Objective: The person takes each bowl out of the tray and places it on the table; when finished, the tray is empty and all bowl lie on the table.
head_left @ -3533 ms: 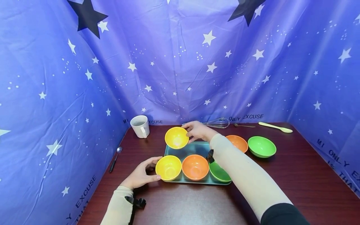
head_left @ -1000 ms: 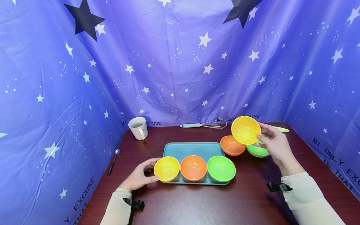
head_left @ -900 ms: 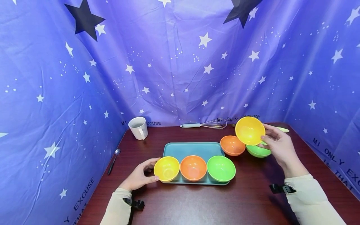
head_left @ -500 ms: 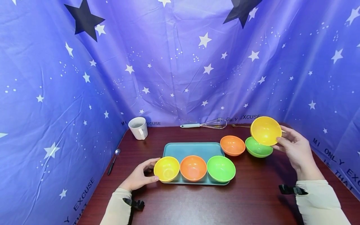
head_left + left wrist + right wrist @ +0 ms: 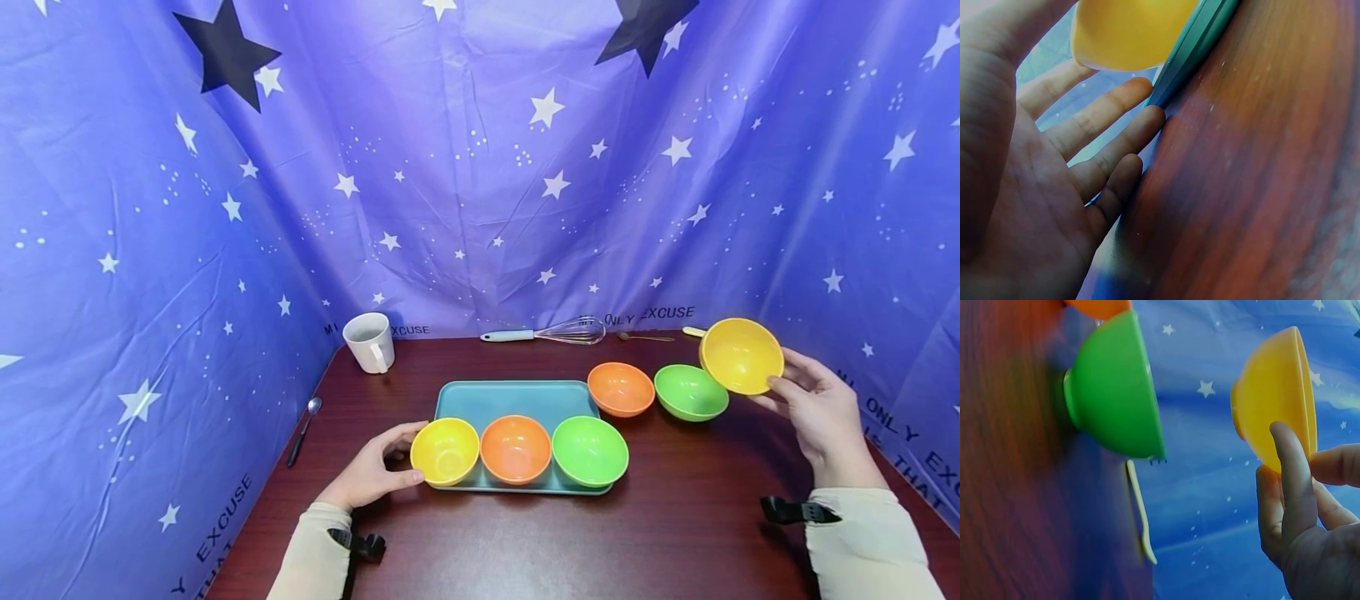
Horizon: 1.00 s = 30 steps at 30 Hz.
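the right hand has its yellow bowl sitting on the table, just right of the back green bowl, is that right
Not quite: the right wrist view shows the yellow bowl held up off the table. It is in the right hand, just right of the back green bowl.

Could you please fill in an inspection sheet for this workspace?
Surface: reddish-brown tabletop.
Job's things: raised yellow bowl; teal tray with front yellow bowl, front orange bowl and front green bowl along its near side; back orange bowl and back green bowl farther right.
Clutter: mug, whisk, black-handled spoon, thin utensil, pale utensil.
Hands: left hand at front yellow bowl; right hand holding raised yellow bowl.
Cables: nothing seen.
Surroundings: blue-purple star-printed fabric.
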Each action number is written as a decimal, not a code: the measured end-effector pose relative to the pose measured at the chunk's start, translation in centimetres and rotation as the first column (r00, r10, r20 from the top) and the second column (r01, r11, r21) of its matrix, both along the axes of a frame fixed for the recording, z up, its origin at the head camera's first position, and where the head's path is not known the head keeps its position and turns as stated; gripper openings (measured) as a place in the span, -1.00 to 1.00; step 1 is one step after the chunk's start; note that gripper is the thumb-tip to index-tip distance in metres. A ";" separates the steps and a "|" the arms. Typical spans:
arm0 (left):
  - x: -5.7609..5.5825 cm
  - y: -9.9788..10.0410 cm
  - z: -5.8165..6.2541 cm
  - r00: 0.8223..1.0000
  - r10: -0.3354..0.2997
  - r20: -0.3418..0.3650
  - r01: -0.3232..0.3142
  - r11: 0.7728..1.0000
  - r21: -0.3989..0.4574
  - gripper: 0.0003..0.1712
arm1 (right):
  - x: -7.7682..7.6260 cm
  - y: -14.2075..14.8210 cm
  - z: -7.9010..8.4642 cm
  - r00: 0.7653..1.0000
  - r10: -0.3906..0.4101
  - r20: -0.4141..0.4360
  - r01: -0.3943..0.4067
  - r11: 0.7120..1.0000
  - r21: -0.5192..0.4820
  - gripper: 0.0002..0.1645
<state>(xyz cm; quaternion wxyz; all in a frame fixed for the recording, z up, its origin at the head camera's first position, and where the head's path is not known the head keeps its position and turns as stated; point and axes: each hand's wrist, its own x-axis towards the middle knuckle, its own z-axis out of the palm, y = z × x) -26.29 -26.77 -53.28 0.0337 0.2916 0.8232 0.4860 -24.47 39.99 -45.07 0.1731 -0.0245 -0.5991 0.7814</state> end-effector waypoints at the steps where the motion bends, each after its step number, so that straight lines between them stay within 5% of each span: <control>1: 0.0 0.0 0.0 1.000 0.000 -0.001 0.000 1.000 0.000 -0.16 | 0.0 0.1 -0.1 1.000 -0.007 0.009 0.007 1.000 -0.008 -0.33; 9: 0.0 0.0 0.0 1.000 -0.010 -0.015 0.011 1.000 0.016 -0.15 | 0.2 1.2 -0.8 0.999 -0.049 0.016 0.050 0.996 -0.071 -0.40; 17: 0.1 0.1 0.1 1.000 -0.001 -0.011 0.001 1.000 0.003 -0.15 | 0.1 2.4 -1.8 0.986 -0.096 0.137 0.104 0.993 -0.054 -0.45; 30: 0.2 0.1 0.3 1.000 0.012 0.004 -0.012 1.000 -0.017 -0.16 | 0.2 4.3 -3.0 0.923 -0.157 0.350 0.151 0.987 0.045 -0.17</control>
